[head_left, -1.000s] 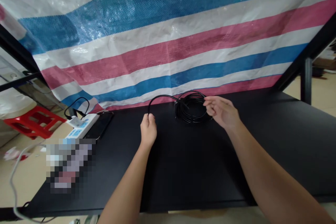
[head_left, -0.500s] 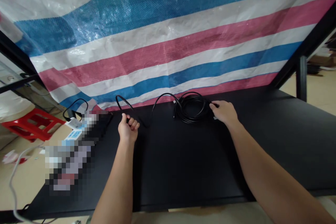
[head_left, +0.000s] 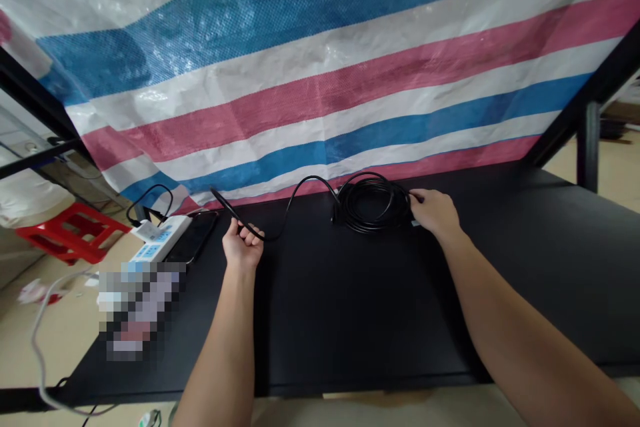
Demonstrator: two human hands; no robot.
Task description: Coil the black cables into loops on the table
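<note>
A black cable (head_left: pixel 373 220) lies coiled in a round bundle near the back of the black tabletop (head_left: pixel 350 320). From the coil, one loose length arches left and runs to my left hand (head_left: pixel 243 243). That hand is closed round the cable, and a short free end sticks up beyond it to the upper left. My right hand (head_left: pixel 434 211) is closed at the right edge of the coil, pinching a dark piece of the cable between thumb and fingers. A small pale tag shows just under its fingertips.
A white power strip (head_left: pixel 163 240) with a plugged-in charger and a dark phone (head_left: pixel 196 237) lie at the table's left edge, beside a blurred patch. Striped plastic sheeting (head_left: pixel 320 100) hangs behind. A red stool (head_left: pixel 75 233) stands on the floor at left.
The cable in my left hand has shifted: its upright loop is now a straighter end pointing up and left. My right hand stays at the coil. The view has moved slightly.
</note>
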